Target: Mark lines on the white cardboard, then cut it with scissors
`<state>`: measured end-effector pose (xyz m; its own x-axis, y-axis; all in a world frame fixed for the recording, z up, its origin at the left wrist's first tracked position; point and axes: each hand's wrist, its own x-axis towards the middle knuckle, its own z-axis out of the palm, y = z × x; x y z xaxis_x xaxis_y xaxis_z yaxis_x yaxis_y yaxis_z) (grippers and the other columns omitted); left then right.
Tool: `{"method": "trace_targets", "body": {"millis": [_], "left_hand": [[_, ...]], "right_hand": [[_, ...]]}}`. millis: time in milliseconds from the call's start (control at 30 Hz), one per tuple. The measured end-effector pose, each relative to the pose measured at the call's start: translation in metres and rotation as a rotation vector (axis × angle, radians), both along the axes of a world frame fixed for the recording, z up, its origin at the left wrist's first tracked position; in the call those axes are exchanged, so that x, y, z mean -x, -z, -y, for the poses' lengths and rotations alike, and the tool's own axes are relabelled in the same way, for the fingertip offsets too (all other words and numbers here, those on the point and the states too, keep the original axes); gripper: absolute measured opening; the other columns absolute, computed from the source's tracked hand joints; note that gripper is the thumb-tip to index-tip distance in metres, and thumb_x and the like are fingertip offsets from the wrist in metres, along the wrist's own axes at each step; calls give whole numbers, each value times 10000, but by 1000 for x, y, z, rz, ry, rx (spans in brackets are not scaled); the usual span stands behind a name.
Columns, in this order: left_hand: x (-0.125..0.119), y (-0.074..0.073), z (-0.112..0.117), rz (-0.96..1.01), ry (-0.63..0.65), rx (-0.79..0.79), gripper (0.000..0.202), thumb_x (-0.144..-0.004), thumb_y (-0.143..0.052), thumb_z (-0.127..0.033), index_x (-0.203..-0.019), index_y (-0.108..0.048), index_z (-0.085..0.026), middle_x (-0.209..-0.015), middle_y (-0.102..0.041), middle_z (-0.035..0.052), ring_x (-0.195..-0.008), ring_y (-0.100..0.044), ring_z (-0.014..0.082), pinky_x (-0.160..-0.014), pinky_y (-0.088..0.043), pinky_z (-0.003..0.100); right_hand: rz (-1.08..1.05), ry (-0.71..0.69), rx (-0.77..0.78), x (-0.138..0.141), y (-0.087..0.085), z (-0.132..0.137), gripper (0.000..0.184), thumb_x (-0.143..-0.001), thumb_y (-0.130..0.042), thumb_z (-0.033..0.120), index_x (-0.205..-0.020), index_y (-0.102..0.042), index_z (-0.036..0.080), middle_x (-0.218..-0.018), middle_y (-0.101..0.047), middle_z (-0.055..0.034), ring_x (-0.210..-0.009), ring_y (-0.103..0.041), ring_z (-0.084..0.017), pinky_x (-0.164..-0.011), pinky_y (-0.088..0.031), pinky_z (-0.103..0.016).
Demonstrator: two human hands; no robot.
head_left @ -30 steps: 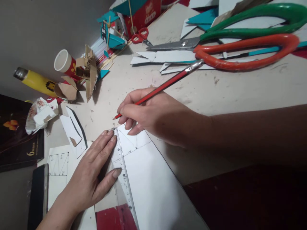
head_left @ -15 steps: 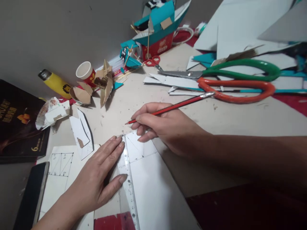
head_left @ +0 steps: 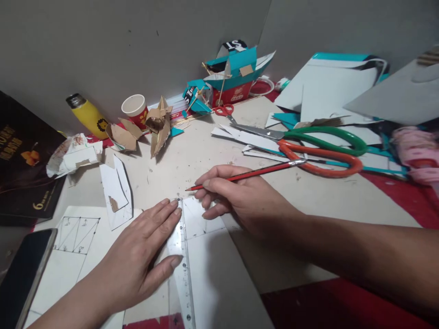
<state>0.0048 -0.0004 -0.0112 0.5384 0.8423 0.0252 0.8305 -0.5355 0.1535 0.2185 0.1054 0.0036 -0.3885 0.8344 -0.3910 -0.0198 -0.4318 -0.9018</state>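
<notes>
My left hand [head_left: 144, 256] lies flat with its fingers stretched out, pressing on the edge of a clear ruler [head_left: 186, 265]. Under the ruler is a sheet of white card [head_left: 219, 283] with thin pencil lines near its far end. Between the fingers of my right hand [head_left: 233, 192] is a red and black pencil [head_left: 254, 173]. Its tip points left, just beyond the ruler's far end; whether it touches anything I cannot tell. Left of my left hand lies a paper [head_left: 82, 237] with a drawn, numbered box pattern.
Large scissors [head_left: 318, 151] with green and orange handles lie on card scraps beyond my right hand. A paper boat model [head_left: 236, 73], paper cup [head_left: 135, 109] and yellow bottle [head_left: 88, 118] stand along the wall. A phone [head_left: 25, 276] and dark box [head_left: 24, 160] are at left.
The camera's view has tilted upward, so the wall and more things at the right show. Both hands keep much the same pose, the left on the ruler, the right with the pencil.
</notes>
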Motion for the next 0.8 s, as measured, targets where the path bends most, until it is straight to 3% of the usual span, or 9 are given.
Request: {"method": "trace_targets", "body": {"millis": [333,500,800], "left_hand": [[2,0,1,-22,-9,19,695,-946,-518,-392,-1547,-224,-205,-1591,-314,101,-1447,-315,297,-1117,-408,509],[1,-1,0,-29,-9,23,685,-952,-509,-394,-1546,-220,-211,-1594,-310,86,-1460,-288,280,-1128,-392,509],[2,-1,0,-37,-9,40,678,-958,-502,-402,-1545,-218,-215,-1596,-307,68,-1470,-264,264,-1138,-378,506]], "right_hand": [[56,-98,-29,-1,3,6,34,-717,-626,157,-707,-599,176,-680,-673,-21,-565,-584,-96,-543,-505,-200],[133,-150,-198,0,9,8,52,-725,-594,183,-756,-636,184,-696,-690,-29,-546,-570,-114,-522,-484,-233],[154,-162,-216,-1,12,9,59,-742,-582,208,-769,-632,191,-715,-694,-34,-561,-584,-126,-520,-480,-242]]}}
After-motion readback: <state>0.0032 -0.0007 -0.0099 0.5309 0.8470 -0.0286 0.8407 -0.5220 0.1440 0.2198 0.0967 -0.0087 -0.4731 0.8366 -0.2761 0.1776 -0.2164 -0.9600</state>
